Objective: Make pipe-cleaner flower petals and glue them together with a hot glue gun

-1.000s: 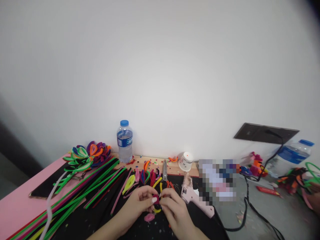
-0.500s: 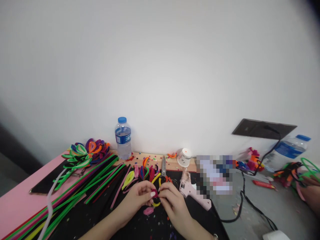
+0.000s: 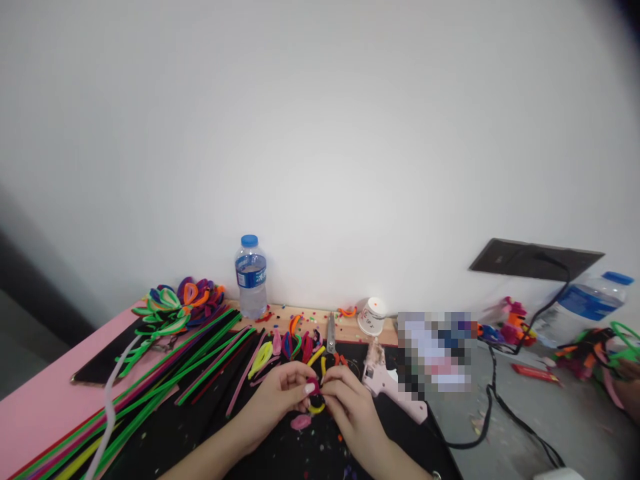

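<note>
A small dark magenta piece of bent pipe cleaner (image 3: 314, 385) is pinched between the fingertips of both hands. My left hand (image 3: 281, 399) closes on it from the left, thumb on top; my right hand (image 3: 351, 401) grips its right side. Just below the fingers is a yellow pipe cleaner piece (image 3: 317, 409), partly hidden, and a pink loop (image 3: 301, 422) lies on the black mat (image 3: 270, 453). Beyond my hands are a yellow-green loop (image 3: 261, 359), several multicoloured loops (image 3: 295, 343) and a pair of scissors (image 3: 331, 333), its handles partly covered.
Long pipe cleaners (image 3: 165, 387) and fuzzy flowers (image 3: 185, 300) spread at left over a dark phone-like slab (image 3: 100, 360). A water bottle (image 3: 251, 280) and paper cup (image 3: 373, 317) stand behind. Right: pink glue gun (image 3: 395, 393), black cable (image 3: 487, 407), another person's hand (image 3: 627, 383).
The whole view has shifted slightly, so things sit a little further right. Both hands keep the magenta piece pinched in nearly the same pose.
</note>
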A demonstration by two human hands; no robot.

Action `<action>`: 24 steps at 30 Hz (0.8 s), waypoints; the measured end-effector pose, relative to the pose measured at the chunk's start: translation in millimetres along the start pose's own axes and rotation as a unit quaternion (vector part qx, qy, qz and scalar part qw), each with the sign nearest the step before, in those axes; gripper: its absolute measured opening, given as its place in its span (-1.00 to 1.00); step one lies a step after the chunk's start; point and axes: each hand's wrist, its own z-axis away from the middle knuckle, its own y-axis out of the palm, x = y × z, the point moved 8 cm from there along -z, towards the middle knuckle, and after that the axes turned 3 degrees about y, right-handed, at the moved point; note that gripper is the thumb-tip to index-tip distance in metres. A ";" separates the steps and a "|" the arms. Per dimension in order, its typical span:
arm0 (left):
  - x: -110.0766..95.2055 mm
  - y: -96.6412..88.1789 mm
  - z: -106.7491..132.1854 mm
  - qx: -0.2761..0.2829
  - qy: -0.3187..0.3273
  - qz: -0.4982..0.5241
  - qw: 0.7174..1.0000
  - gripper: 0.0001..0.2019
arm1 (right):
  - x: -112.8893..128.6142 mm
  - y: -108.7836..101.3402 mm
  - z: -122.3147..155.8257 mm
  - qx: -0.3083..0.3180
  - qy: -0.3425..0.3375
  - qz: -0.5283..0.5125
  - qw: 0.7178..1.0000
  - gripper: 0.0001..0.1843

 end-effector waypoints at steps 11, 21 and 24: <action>1.2 0.3 -0.7 0.006 -0.001 -0.012 1.000 -0.80 | 2.3 -0.2 0.1 0.002 0.004 0.002 1.000 -0.79; 1.6 0.1 -1.3 0.025 0.019 -0.026 0.999 -0.85 | 2.1 -0.2 1.0 0.003 0.002 0.012 1.000 -0.79; 2.0 0.6 -1.1 0.028 0.017 -0.024 0.999 -0.85 | 2.2 0.2 1.0 0.003 0.001 0.013 1.000 -0.79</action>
